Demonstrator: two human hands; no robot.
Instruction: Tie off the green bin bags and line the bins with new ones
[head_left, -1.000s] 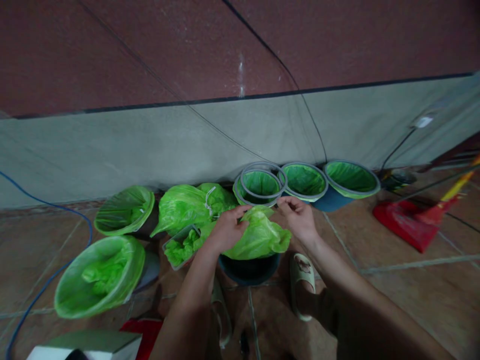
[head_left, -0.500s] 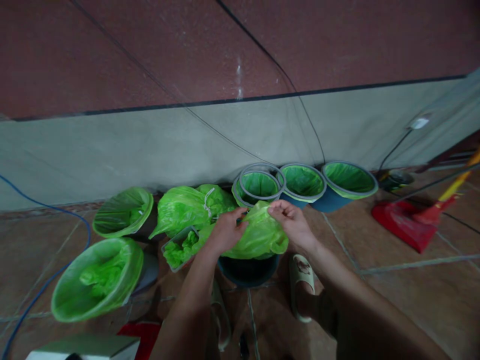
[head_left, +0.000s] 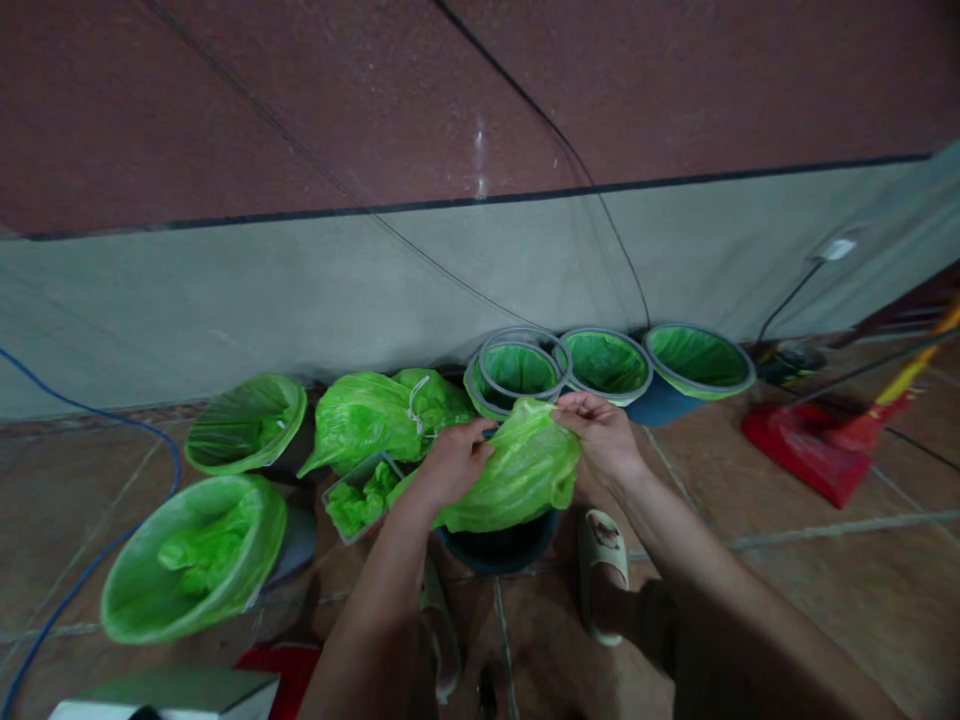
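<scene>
Both my hands grip a crumpled green plastic bag point(head_left: 517, 470) that lies over a dark round bin point(head_left: 499, 548) on the floor in front of me. My left hand point(head_left: 450, 462) pinches the bag's left edge, fingers closed. My right hand point(head_left: 604, 432) pinches the bag's top right edge near the far rim, fingers closed on the plastic.
Three lined bins with grey rings point(head_left: 517, 370) point(head_left: 607, 362) point(head_left: 699, 358) stand along the wall. A tied green bag point(head_left: 379, 410), a small tray of green bags point(head_left: 360, 497) and two lined bins point(head_left: 247, 420) point(head_left: 191, 555) sit left. A red dustpan point(head_left: 814, 450) lies right; a sandal point(head_left: 604, 565) is below.
My right hand moved in toward the left, then back out to the right, pulling the bag's edge up and across the bin. My left hand kept its grip.
</scene>
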